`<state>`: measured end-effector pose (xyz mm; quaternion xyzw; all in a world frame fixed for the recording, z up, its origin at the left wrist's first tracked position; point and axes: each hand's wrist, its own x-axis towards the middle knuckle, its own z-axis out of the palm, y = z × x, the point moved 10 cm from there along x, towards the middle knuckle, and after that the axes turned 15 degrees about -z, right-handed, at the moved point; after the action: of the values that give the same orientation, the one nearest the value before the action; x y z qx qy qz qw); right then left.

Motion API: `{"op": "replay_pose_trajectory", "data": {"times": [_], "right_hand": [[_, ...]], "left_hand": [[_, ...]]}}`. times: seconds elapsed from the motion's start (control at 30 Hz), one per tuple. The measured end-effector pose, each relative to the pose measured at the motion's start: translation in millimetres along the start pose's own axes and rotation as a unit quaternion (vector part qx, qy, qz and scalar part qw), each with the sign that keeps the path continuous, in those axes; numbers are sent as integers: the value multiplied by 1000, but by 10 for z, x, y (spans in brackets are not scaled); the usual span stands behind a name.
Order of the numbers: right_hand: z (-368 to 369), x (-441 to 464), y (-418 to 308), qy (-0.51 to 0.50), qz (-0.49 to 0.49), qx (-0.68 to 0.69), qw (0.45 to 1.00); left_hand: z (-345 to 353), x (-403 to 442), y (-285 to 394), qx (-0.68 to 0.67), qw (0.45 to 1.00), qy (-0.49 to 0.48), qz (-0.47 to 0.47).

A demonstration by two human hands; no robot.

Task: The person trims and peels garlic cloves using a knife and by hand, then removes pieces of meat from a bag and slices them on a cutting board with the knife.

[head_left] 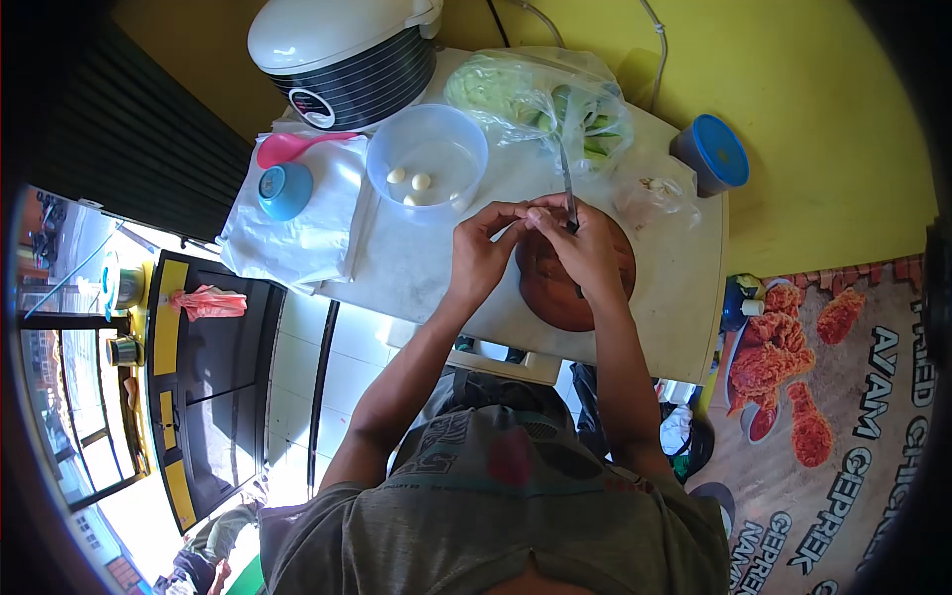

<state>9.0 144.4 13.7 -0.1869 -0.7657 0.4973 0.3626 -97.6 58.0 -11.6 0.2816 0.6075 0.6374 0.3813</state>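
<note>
Over a round brown board (pixel 555 297), both hands meet at the fingertips. My right hand (pixel 580 243) is closed around the handle of a knife (pixel 566 178), whose blade points away from me. The fingers of my left hand (pixel 481 253) pinch together against the right fingertips; what they hold is too small to make out. Left of the hands, a clear plastic bowl (pixel 428 149) holds several small pale round pieces (pixel 420 181). A plastic bag with green vegetables (pixel 595 129) lies behind the board, and a smaller clear bag (pixel 654 188) is at its right.
A rice cooker (pixel 347 59) stands at the back left of the white table (pixel 416 268). Before it, a pink ladle (pixel 288 149) and a blue cup (pixel 286 190) rest on white plastic sheets (pixel 288 238). A blue-lidded container (pixel 710 156) stands at the right edge. Another person (pixel 213 545) shows at the lower left.
</note>
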Motion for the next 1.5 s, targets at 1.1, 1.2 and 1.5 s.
{"op": "replay_pose_trajectory", "data": {"times": [1.1,1.2,1.5], "right_hand": [[-433,-37,-223,219,28,-23,975],[-1078,-544,-80,339,69,-85,934],[-1789,-828,421,331,120,-124,928]], "left_hand": [[33,89,68,106,989,-105,-17],[441,33,221,108,983,-146,1],[1871,-70,431,250,923,-245,161]]}}
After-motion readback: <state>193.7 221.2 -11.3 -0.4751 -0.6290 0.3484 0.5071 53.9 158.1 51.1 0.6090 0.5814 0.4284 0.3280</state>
